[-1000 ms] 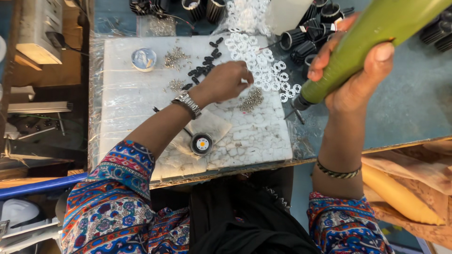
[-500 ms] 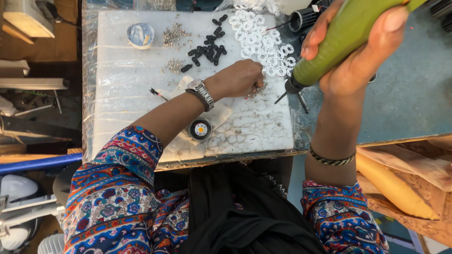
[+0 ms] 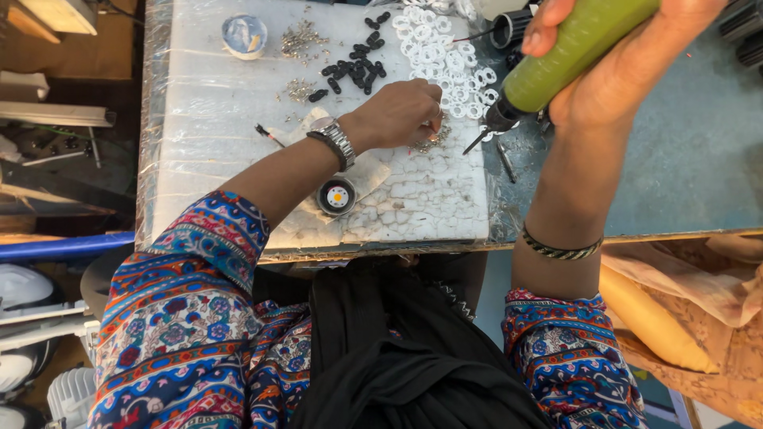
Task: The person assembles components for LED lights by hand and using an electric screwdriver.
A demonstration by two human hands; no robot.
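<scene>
Two hands work over a white foam board (image 3: 238,119) wrapped in clear film, and that board is the landmark for everything else. The left hand (image 3: 401,111) is curled near the board's right edge, fingertips pinched down into a small heap of metal screws (image 3: 435,139) — whether one is already gripped I cannot tell, since the fingers hide it. The right hand (image 3: 628,56) is closed firmly around a green electric screwdriver (image 3: 572,48), held tilted off the board's right edge with its bit (image 3: 475,143) pointing down toward that same heap. Toward the board's far side lie a spread of white plastic rings (image 3: 441,48), a cluster of small black parts (image 3: 354,71), more loose screws (image 3: 302,38) and a shallow round dish (image 3: 244,36). One round black piece with a white and orange centre (image 3: 337,196) sits near the board's near edge. Judging by the large stock of unused rings and black parts — and only that single assembled-looking piece — most of the work seems to remain.
</scene>
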